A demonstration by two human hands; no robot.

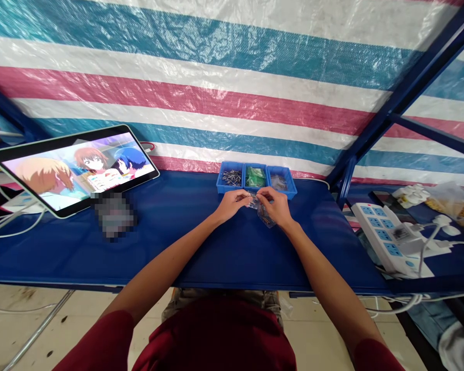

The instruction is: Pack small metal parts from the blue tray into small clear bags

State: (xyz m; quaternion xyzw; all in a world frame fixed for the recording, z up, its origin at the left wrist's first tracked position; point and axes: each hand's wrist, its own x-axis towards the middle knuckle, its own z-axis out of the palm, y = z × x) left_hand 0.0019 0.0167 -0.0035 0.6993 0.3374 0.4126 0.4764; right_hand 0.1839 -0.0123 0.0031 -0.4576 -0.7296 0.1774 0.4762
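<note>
My left hand (234,204) and my right hand (275,205) meet above the blue table, just in front of a row of blue bins. Between them is a small clear plastic bag (266,216), pinched by the fingertips of both hands. Its lower part hangs under my right hand, with small dark pieces showing inside. The left bin (225,189) holds many metal screws (232,178). Green and clear packets (255,176) fill the middle bin. In the right bin (290,191) lie clear plastic bags (278,182). My fingers partly cover the bag's top edge.
A tablet (77,170) playing a cartoon leans at the left, with a pixelated item (115,215) before it. On the right lie a white power strip (384,237), cables and a bag of yellowish pieces (450,198). Striped sheeting (216,103) and blue frame bars (394,103) stand behind.
</note>
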